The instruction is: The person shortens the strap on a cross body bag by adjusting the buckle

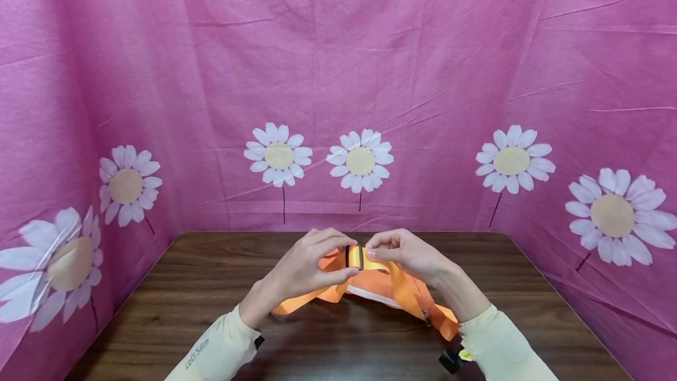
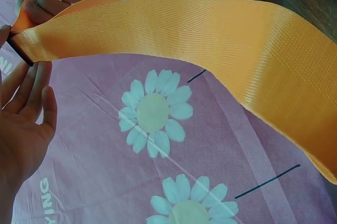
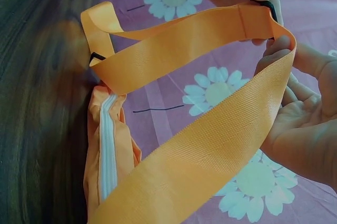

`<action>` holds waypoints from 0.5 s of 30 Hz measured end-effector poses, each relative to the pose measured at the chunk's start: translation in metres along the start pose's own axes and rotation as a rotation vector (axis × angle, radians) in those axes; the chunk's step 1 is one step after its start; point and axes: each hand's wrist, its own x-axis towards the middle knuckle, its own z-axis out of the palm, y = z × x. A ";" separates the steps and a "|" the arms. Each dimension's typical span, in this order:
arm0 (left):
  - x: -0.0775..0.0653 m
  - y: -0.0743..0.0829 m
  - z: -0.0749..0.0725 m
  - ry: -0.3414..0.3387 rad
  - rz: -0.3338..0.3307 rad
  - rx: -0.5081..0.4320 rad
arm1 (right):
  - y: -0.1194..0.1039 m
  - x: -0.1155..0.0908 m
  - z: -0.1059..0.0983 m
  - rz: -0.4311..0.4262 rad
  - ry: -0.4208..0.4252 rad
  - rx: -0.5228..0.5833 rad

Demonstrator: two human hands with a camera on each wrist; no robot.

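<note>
A black strap slider is held up over the table, with orange webbing strap threaded through it. My left hand pinches the slider between thumb and fingers. Close beside it, my right hand pinches the strap, which folds over its fingertips in the right wrist view. Below the hands lies an orange bag with a white zipper. A second black strap fitting shows near the bag's end in the right wrist view. Both hands partly hide the bag and strap.
The bag lies on a dark wood-grain table. A pink cloth printed with white daisies hangs behind and on both sides. A small black object shows beside the right sleeve.
</note>
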 end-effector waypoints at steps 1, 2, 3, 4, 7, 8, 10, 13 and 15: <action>0.000 0.000 0.000 -0.001 -0.002 0.001 | 0.000 0.000 0.000 0.001 0.001 0.000; 0.000 0.000 0.000 -0.001 -0.004 0.001 | -0.001 0.000 0.001 0.000 0.001 0.000; 0.000 0.001 0.000 -0.002 -0.006 0.002 | -0.001 0.000 0.001 0.001 0.002 0.002; 0.001 0.001 0.000 -0.002 -0.006 0.004 | -0.001 0.000 0.001 0.002 0.003 0.002; 0.002 0.001 -0.001 -0.003 -0.008 0.009 | -0.001 0.000 0.000 0.000 0.003 0.002; 0.002 0.001 -0.001 -0.003 -0.009 0.011 | 0.000 0.001 -0.001 0.001 0.001 0.002; 0.002 0.001 -0.002 -0.004 -0.010 0.015 | 0.001 0.001 -0.003 0.006 -0.008 -0.002; 0.002 0.001 -0.004 -0.005 -0.014 0.023 | 0.005 0.001 -0.006 0.025 -0.024 -0.005; 0.001 0.001 -0.006 -0.006 -0.019 0.027 | 0.007 0.000 -0.008 0.044 -0.031 0.000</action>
